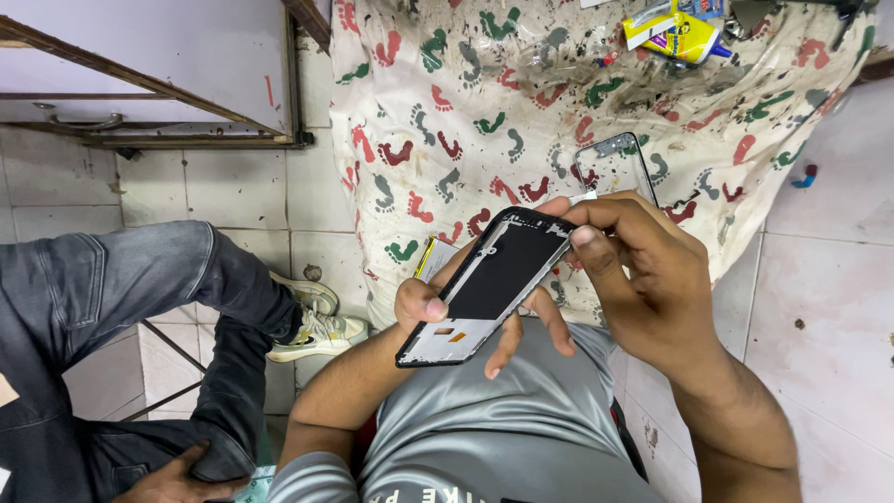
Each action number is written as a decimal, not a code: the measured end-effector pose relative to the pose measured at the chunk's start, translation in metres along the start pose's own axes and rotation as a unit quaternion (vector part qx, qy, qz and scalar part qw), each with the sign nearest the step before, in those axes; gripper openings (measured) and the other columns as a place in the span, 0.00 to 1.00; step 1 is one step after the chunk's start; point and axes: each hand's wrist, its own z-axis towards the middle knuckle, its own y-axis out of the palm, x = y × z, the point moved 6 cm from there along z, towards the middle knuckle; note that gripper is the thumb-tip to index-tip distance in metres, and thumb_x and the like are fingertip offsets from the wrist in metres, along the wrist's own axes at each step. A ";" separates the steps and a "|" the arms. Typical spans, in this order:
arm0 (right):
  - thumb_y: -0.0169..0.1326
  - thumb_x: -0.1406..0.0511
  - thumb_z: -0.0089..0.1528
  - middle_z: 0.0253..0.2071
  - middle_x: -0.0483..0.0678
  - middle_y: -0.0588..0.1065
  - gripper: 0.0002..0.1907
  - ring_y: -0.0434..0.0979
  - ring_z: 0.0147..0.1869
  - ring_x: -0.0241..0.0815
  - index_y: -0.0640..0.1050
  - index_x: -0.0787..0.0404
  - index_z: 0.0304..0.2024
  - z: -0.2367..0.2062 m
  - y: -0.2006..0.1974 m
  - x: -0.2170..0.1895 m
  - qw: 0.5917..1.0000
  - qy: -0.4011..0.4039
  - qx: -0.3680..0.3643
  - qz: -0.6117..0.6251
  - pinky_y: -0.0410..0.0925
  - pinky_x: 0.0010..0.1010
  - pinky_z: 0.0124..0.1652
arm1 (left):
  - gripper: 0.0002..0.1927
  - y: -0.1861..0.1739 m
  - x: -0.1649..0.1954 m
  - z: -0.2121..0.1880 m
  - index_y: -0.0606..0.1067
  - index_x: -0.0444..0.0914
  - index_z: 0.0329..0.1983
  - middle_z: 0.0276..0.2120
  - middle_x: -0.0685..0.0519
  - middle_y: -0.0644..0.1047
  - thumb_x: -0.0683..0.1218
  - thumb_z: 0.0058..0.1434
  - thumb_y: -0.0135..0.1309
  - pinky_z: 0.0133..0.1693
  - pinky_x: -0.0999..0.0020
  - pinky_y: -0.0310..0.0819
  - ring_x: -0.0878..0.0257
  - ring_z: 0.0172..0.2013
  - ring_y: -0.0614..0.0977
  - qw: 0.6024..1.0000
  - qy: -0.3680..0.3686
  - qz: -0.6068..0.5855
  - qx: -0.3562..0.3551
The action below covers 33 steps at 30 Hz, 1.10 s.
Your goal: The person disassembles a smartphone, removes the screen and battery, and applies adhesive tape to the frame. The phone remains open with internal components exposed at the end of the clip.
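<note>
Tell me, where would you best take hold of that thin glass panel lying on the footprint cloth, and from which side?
Probably by its two long edges, pinched from above. The glass panel lies flat on the cloth, so its face gives nothing to grip, and its near end sits behind the right hand. The far end, towards the glue tube, looks free, so coming in from that side seems easiest.

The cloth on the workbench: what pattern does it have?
The cloth is off-white with red, green and grey footprints, stained dark; head view.
</note>
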 end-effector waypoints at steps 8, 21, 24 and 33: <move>0.54 0.71 0.72 0.42 0.49 0.78 0.05 0.79 0.39 0.34 0.78 0.68 0.47 -0.005 -0.006 0.000 0.995 -0.039 0.028 -0.082 0.71 0.24 0.39 | 0.70 0.005 -0.002 0.006 0.35 0.36 0.83 0.73 0.41 0.57 0.53 0.44 0.65 0.27 0.52 0.82 0.28 0.53 0.76 1.000 -0.014 -0.007 0.000; 0.68 0.72 0.61 0.42 0.51 0.78 0.10 0.81 0.41 0.43 0.81 0.63 0.44 -0.020 -0.015 -0.003 0.943 -0.162 0.134 -0.258 0.72 0.29 0.39 | 0.63 0.018 -0.003 0.003 0.44 0.35 0.83 0.83 0.46 0.30 0.67 0.55 0.61 0.37 0.65 0.86 0.47 0.58 0.81 0.936 0.034 0.347 0.037; 0.68 0.71 0.59 0.42 0.51 0.78 0.11 0.80 0.41 0.44 0.81 0.62 0.43 -0.021 -0.015 -0.003 0.937 -0.153 0.123 -0.288 0.71 0.29 0.39 | 0.60 0.020 -0.003 0.002 0.47 0.36 0.83 0.83 0.43 0.31 0.69 0.57 0.57 0.40 0.71 0.86 0.51 0.59 0.82 0.888 0.047 0.456 0.041; 0.72 0.65 0.58 0.44 0.49 0.76 0.16 0.79 0.43 0.47 0.81 0.61 0.45 -0.027 -0.004 0.003 0.900 -0.180 0.130 -0.376 0.72 0.34 0.41 | 0.58 0.022 0.002 -0.001 0.48 0.36 0.83 0.83 0.37 0.33 0.70 0.57 0.53 0.42 0.74 0.87 0.53 0.69 0.73 0.846 0.043 0.528 0.067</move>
